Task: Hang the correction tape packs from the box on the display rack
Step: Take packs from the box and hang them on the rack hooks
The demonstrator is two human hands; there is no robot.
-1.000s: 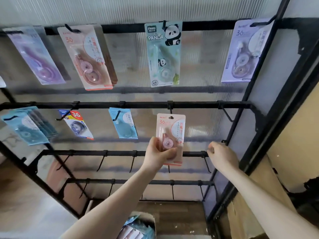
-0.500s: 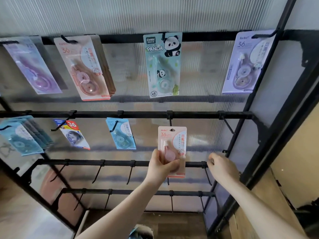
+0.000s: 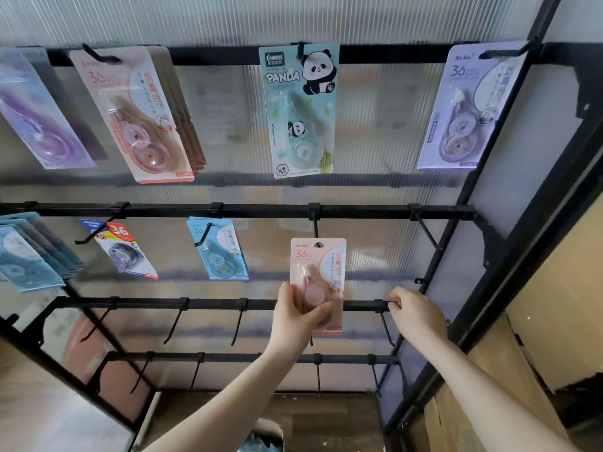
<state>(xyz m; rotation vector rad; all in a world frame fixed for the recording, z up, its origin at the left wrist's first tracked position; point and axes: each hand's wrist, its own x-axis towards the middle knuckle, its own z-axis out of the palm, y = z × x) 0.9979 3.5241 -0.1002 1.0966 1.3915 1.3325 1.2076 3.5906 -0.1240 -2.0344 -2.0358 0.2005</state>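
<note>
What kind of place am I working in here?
Probably a stationery shop display: a black peg-hook rack hung with carded correction tape, such as the panda pack, and the pink pack in the left hand.

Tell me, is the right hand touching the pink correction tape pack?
Apart. The head view shows the right hand on the rack bar, with open bar between it and the pink pack.

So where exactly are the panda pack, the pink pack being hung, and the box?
panda pack (image 3: 299, 109): head view, middle of the card, top rail.
pink pack (image 3: 321, 265): head view, upper card above the fingers.
box (image 3: 270, 430): head view, cardboard rim at the bottom edge.
</note>
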